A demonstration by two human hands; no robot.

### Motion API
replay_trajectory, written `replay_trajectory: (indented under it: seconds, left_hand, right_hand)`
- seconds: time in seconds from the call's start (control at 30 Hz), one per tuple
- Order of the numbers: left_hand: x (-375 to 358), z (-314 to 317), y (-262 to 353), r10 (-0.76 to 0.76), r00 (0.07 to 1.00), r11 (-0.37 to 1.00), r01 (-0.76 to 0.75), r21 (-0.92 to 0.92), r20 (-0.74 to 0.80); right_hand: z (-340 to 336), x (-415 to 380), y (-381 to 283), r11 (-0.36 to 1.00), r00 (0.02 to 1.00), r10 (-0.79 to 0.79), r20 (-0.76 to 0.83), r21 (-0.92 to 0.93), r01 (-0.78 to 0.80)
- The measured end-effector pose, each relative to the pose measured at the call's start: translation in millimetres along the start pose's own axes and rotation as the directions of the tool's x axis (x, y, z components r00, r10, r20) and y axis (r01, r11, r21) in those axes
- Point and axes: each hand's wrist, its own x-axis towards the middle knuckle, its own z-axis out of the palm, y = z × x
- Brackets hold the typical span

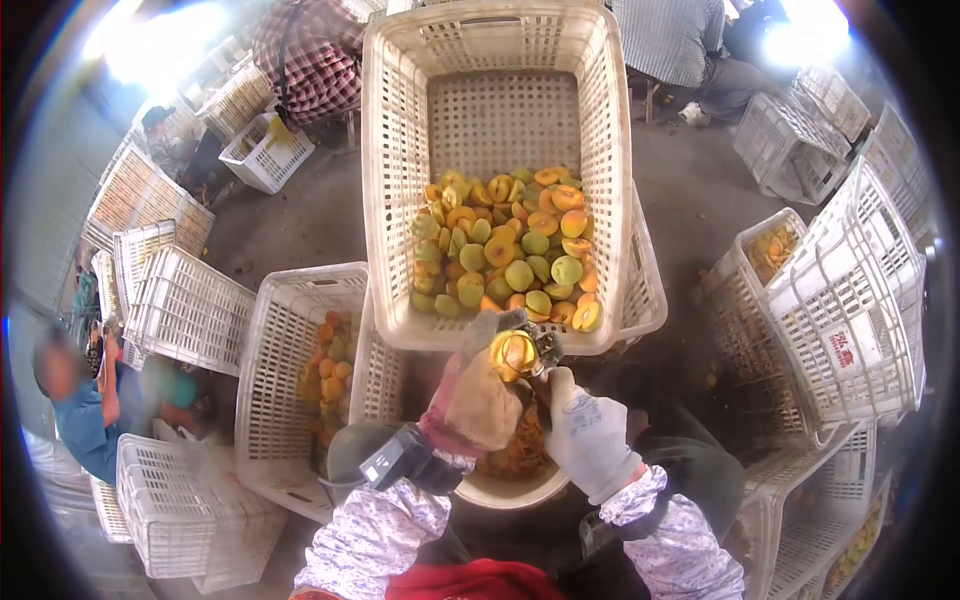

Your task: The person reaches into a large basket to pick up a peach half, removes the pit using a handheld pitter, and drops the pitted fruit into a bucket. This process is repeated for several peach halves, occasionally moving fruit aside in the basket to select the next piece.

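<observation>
My left hand (480,400), in a soiled pinkish-brown glove, is closed around a yellow peach (512,354). My right hand (594,436) wears a grey-white glove and is closed on a small tool (541,374), mostly hidden by the fingers, with a bit of metal showing against the fruit. Just beyond both hands stands a large white plastic crate (400,190) holding many halved peaches (500,247), some cut side up. Below the hands is a pale bucket (512,495) with orange peelings or scraps (517,448) inside, partly covered by my left hand.
A second crate (262,370) with orange fruit is at my left. Stacked white crates (850,320) rise on the right, and more crates (190,310) line the left. One person in blue (90,405) sits at left; others (310,60) sit beyond the large crate.
</observation>
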Motion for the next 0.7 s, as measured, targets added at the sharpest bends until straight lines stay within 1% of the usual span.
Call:
replay_trajectory:
  seconds: [0.03, 0.07, 0.1, 0.13, 0.17, 0.2, 0.23, 0.27, 0.3, 0.37, 0.4, 0.43, 0.47, 0.5, 0.53, 0.57, 0.6, 0.63, 0.67, 0.7]
  left_hand:
    - [-3.6, 0.8, -16.3, -0.145, 0.989, 0.961, 0.139, -0.238, -0.007]
    - [-7.1, 0.2, -28.9, -0.285, 0.958, 0.849, 0.261, -0.46, 0.018]
    - [-6.4, -4.6, -27.0, -0.289, 0.957, 0.846, 0.263, -0.463, 0.016]
    - [-4.7, -11.3, -22.9, -0.352, 0.9, 0.477, 0.409, -0.778, 0.257]
    - [-2.3, -15.0, -18.4, -0.278, 0.827, -0.011, 0.506, -0.863, 0.488]
    - [0.6, -15.4, -14.2, -0.278, 0.828, -0.015, 0.503, -0.864, 0.487]
    - [2.8, -15.3, -9.5, -0.378, 0.807, -0.025, 0.481, -0.877, 0.453]
    - [4.1, -15.2, -5.5, -0.473, 0.778, -0.03, 0.456, -0.89, 0.415]
    - [4.6, -14.1, -2.7, -0.473, 0.779, -0.029, 0.453, -0.891, 0.411]
    - [3.5, -11.4, 1.7, -0.53, 0.815, 0.218, 0.398, -0.891, 0.235]
    - [3.7, -11.8, 3.9, -0.53, 0.815, 0.216, 0.398, -0.892, 0.235]
    - [4.3, -12.5, 6.0, -0.548, 0.809, 0.264, 0.408, -0.874, 0.212]
    - [4.1, -13.9, 7.3, -0.565, 0.804, 0.312, 0.417, -0.854, 0.186]
    - [3.6, -16.6, 7.2, -0.565, 0.805, 0.314, 0.414, -0.855, 0.182]
    - [2.7, -19.7, 6.6, -0.532, 0.821, 0.295, 0.407, -0.864, 0.204]
    - [1.8, -21.7, 5.4, -0.497, 0.838, 0.274, 0.399, -0.875, 0.226]
    - [-0.1, -23.6, 0.2, -0.498, 0.838, 0.273, 0.398, -0.876, 0.225]
    - [-2.0, -25.7, -7.6, -0.415, 0.877, 0.328, 0.392, -0.86, 0.241]
    - [-3.0, -27.1, -11.3, -0.329, 0.908, 0.382, 0.38, -0.843, 0.26]
    - [-3.5, -26.3, -6.5, -0.327, 0.909, 0.382, 0.377, -0.844, 0.258]
  right_hand:
    - [2.3, 0.9, -3.3, 1.0, 1.0, -0.002, 0.004, -0.002, 0.002]
    - [6.3, 1.6, -7.0, 0.994, 0.999, 0.02, -0.03, 0.108, -0.016]
    - [10.2, 2.3, -9.5, 0.975, 0.997, 0.045, -0.061, 0.218, -0.031]
    - [13.8, 2.5, -10.4, 0.976, 0.998, 0.044, -0.054, 0.216, -0.032]
    - [17.2, 3.2, -10.3, 0.965, 0.997, 0.038, -0.072, 0.262, -0.017]
    - [20.3, 4.5, -10.2, 0.951, 0.995, 0.033, -0.094, 0.308, -0.002]
    - [23.6, 5.2, -10.9, 0.951, 0.995, 0.031, -0.091, 0.308, -0.002]
    - [26.8, 6.7, -11.5, 0.948, 0.993, 0.005, -0.114, 0.318, 0.032]
    - [28.6, 8.0, -12.1, 0.943, 0.99, -0.021, -0.139, 0.327, 0.066]
    - [29.5, 7.7, -13.4, 0.931, 0.993, -0.025, -0.115, 0.359, 0.065]
    - [29.2, 7.4, -13.4, 0.92, 0.995, -0.026, -0.093, 0.388, 0.06]
    - [25.8, 8.8, -13.3, 0.92, 0.995, -0.027, -0.091, 0.388, 0.06]
    - [18.9, 12.5, -13.7, 0.903, 0.981, -0.116, -0.156, 0.394, 0.17]
    - [15.3, 15.4, -14.1, 0.876, 0.953, -0.203, -0.223, 0.393, 0.279]
    - [16.8, 15.3, -12.8, 0.876, 0.953, -0.204, -0.223, 0.394, 0.279]
    - [18.1, 15.5, -10.5, 0.827, 0.973, -0.185, -0.141, 0.513, 0.232]
    - [16.9, 16.0, -10.4, 0.766, 0.983, -0.177, -0.054, 0.62, 0.172]
    - [9.9, 15.9, -10.0, 0.765, 0.983, -0.178, -0.054, 0.62, 0.173]
    - [-10.0, 19.0, -13.2, 0.599, 0.953, -0.109, 0.283, 0.784, -0.164]
    - [-22.5, 20.7, -15.0, 0.382, 0.796, -0.127, 0.591, 0.77, -0.511]
